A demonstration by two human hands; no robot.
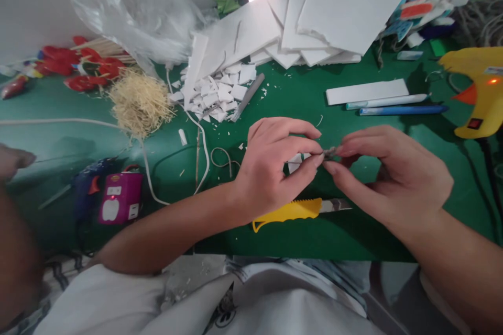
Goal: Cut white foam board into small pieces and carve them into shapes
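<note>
In the centre of the frame, I pinch a small grey twisted strand (330,153) between the fingertips of my left hand (263,167) and right hand (404,172), presumably because it's too fine for a fuller grip. The yellow cutter (288,212) lies just below, probably for easy reach. My fingertips hide the strand's ends, and a white piece (294,164) behind my left fingers is mostly covered. The right edge crops the glue gun (481,94).

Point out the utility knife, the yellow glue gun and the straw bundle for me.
Utility knife (290,212): head view, on its yellow handle.
Glue gun (484,84): head view, on its yellow body.
Straw bundle (140,100): head view, on its middle.
</note>
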